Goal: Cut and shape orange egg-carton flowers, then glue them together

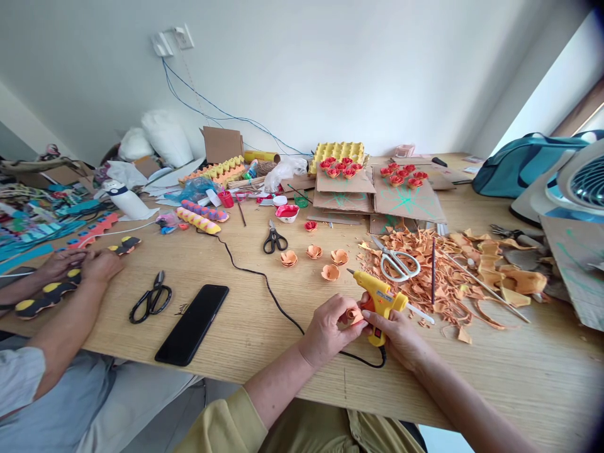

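My left hand [325, 330] pinches a small curled orange flower piece [353, 316] between thumb and fingers. My right hand [401, 335] is closed around the handle of a yellow glue gun [380, 296], its thumb reaching across to the flower piece. The gun's nozzle points up and left, and a white glue stick [421, 313] sticks out of its back. Beyond my hands stand several orange cupped flowers, the nearest flower [330, 272] just left of the nozzle. A red-painted flower [310, 226] sits farther back.
White-handled scissors [399, 264] lie on orange scraps [438, 270] at right. Black scissors [274, 239], more black scissors [151, 299] and a phone [192, 324] lie left. Red flowers [340, 167] rest on cardboard. A black cord [264, 283] crosses the table. A co-worker's hands [97, 264] work at far left.
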Demonstrator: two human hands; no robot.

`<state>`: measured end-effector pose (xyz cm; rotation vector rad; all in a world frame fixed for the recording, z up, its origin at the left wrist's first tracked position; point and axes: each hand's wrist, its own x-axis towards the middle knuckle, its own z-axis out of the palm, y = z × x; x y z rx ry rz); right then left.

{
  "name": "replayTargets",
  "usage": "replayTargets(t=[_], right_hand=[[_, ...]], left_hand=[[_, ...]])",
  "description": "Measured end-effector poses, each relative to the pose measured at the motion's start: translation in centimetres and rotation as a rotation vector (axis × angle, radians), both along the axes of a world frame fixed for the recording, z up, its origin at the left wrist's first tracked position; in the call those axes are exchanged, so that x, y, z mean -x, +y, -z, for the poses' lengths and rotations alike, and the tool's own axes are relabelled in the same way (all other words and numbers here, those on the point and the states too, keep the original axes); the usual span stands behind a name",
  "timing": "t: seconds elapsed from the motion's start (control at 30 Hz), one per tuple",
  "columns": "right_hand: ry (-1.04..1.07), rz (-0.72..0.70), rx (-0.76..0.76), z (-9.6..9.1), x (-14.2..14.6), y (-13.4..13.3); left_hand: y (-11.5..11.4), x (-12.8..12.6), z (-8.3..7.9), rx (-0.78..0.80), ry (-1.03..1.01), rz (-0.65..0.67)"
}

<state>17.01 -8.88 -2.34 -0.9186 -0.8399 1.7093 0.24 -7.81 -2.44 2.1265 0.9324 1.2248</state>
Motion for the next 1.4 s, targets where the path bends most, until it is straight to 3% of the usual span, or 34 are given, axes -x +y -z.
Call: replayTargets(t=[0.3,0.7,1.03,1.4], right_hand=[[-0.021,0.034,-0.003,-0.14,-0.01,0.01],[0.049,-0.002,-0.027,0.76,-0.15,0.24],[0.017,0.010,0.000,0.53,-0.02,0.28],[0.021,-0.008,0.015,0.54,0.04,0.20]], left_hand=[[0.14,-0.04,0.05,-0.020,0.032,-0.009],[0.17,0.02,0.08,-0.206,0.049,-0.014],[-0.06,-0.31,0.01,-0.149,0.006,-0.097],[0.00,-0.18,0.36,-0.162,0.007,-0.036]])
